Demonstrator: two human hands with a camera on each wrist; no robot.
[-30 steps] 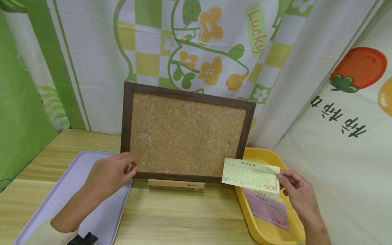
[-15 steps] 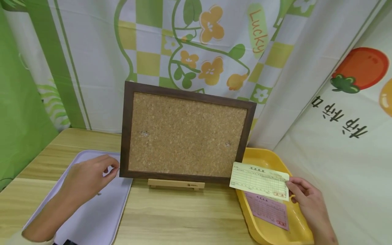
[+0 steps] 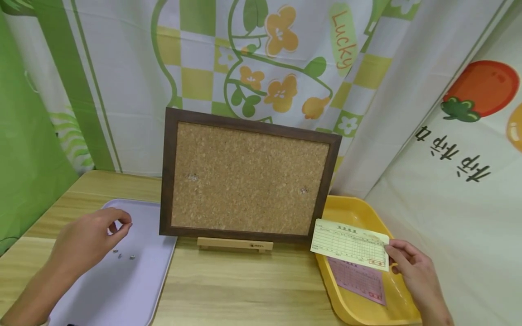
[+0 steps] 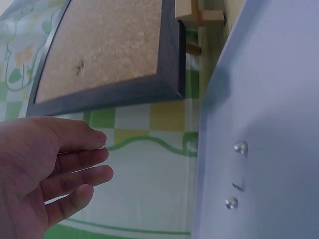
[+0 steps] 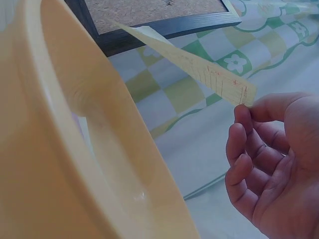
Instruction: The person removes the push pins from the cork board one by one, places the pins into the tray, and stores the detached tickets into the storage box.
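Observation:
My left hand (image 3: 90,233) hovers over the lilac tray (image 3: 140,290), thumb and forefinger pinched together. A tiny pale tip shows between them in the left wrist view, apparently a clear push pin (image 4: 103,147), mostly hidden. Two clear push pins (image 4: 240,148) and a smaller metallic piece (image 4: 238,184) lie in the tray. On the right, my right hand (image 3: 416,267) pinches a yellow receipt slip (image 3: 350,244) by its right end, above the yellow tray (image 3: 338,301). A pink slip (image 3: 359,280) lies in that tray, partly covered by the yellow one.
A dark-framed corkboard (image 3: 250,179) leans upright on a small wooden stand (image 3: 234,245) between the trays. Two rough marks show on its cork. A patterned curtain (image 3: 265,59) hangs behind the wooden table (image 3: 244,290).
My left hand has moved left from the corkboard's lower left corner to over the lilac tray, uncovering the pins there. My right hand has shifted right and slightly down with the yellow slip.

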